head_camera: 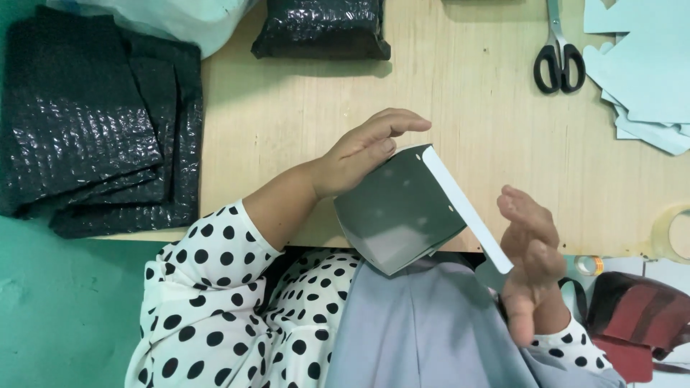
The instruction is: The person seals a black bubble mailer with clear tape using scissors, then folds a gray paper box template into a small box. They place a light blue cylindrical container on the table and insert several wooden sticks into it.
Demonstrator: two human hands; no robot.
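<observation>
— Dark box [395, 208]: where is it?
— Over the lap at the tabletop [460, 115] edge, left hand [359, 154] closed on its far corner; right hand [528, 251] open beside its white edge, which runs diagonally, far-left to near-right.
— Beyond?
— Black bubble-wrap stack [93, 122], wrapped parcel [320, 29], scissors [559, 54], pale paper [640, 65].

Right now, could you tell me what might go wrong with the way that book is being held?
The dark-covered book is tilted over the table edge, gripped only by the left hand; it could slip into the lap. The right hand merely touches its white edge, giving little support.
</observation>
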